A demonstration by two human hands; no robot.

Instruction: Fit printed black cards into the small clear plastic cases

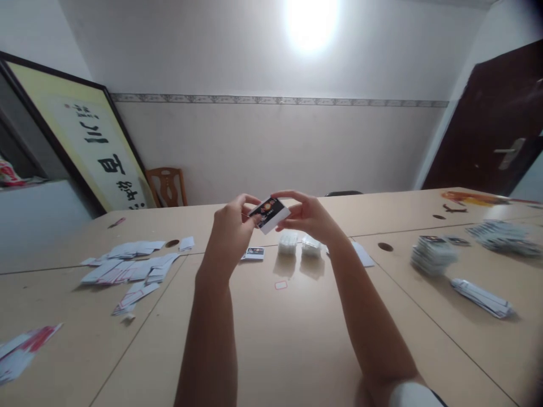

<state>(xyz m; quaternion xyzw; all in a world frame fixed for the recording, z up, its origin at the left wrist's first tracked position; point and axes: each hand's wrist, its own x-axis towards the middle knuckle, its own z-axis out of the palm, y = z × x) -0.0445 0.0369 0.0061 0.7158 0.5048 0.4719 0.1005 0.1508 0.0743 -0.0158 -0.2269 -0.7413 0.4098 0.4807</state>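
Above the middle of the table, my left hand and my right hand hold a small printed card between them. Its face is black with an orange and white print, and it has a white band along the lower side. I cannot tell whether it is one card or a thin stack. My left thumb presses on its face, and my right fingers close on its right edge. Below it on the table lies a similar printed card. Two clear-wrapped stacks stand beside it, with a small red-bordered label in front.
White paper pieces are spread on the left, more with red print nearer. On the right are a wrapped card stack, a spread pile of packets and folded white strips. A white sheet lies behind my right forearm.
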